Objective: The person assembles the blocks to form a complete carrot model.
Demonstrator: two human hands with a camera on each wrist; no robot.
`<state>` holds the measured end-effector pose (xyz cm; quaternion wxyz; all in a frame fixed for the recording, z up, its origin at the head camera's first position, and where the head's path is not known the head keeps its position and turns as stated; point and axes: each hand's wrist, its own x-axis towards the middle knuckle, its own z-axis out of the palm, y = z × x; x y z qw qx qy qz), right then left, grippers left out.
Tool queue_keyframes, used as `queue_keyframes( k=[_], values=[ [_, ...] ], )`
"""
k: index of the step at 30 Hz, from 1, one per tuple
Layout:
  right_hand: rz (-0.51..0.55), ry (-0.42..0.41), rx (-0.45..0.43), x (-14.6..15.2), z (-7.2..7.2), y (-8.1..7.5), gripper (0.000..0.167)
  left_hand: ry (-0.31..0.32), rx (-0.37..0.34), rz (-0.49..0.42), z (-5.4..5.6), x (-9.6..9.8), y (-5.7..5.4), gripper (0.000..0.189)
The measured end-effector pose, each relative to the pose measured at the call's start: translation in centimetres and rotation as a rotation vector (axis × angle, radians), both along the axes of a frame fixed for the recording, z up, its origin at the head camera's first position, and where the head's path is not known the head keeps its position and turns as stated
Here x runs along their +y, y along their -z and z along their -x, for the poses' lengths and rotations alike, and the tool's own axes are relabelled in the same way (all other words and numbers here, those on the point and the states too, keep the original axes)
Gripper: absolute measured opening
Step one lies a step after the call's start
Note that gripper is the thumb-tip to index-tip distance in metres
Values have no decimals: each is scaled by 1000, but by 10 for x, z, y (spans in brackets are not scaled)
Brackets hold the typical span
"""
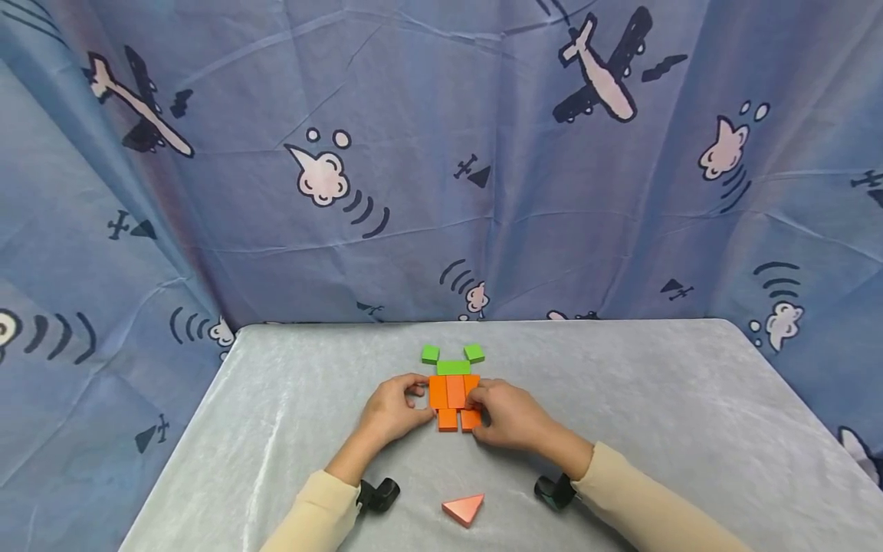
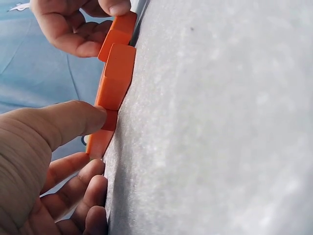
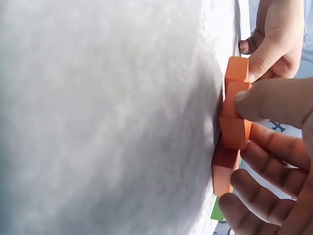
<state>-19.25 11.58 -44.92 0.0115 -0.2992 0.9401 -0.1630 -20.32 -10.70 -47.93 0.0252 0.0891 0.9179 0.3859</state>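
Several orange blocks lie together on the table in a figure-like layout. My left hand (image 1: 393, 410) grips the left long orange block (image 1: 438, 392), thumb at its near corner and index finger at its far corner. Beside it are a middle orange block (image 1: 456, 391) and a right long orange block (image 1: 471, 383), partly covered by fingers. My right hand (image 1: 509, 414) pinches the small lower right orange block (image 3: 236, 98), thumb against its near face. The small lower left orange block (image 1: 448, 420) sits just apart from it. A green rectangular block (image 1: 453, 368) touches the far side.
Two small green blocks, one left (image 1: 431, 354) and one right (image 1: 474, 353), lie beyond the green rectangle. An orange-pink triangular block (image 1: 464, 509) lies nearer, between the forearms. The grey cloth-covered table (image 1: 655, 399) ends at a blue patterned curtain (image 1: 428, 153).
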Motion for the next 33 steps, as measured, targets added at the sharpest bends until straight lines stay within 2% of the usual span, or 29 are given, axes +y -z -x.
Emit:
queue_keyframes(
  k=[12, 33],
  values=[
    [-27, 7, 60, -5, -1, 4, 24, 1, 19, 36, 2, 2, 2, 49],
    [-23, 26, 77, -7, 0, 6, 22, -10, 18, 47, 2, 1, 3, 48]
  ],
)
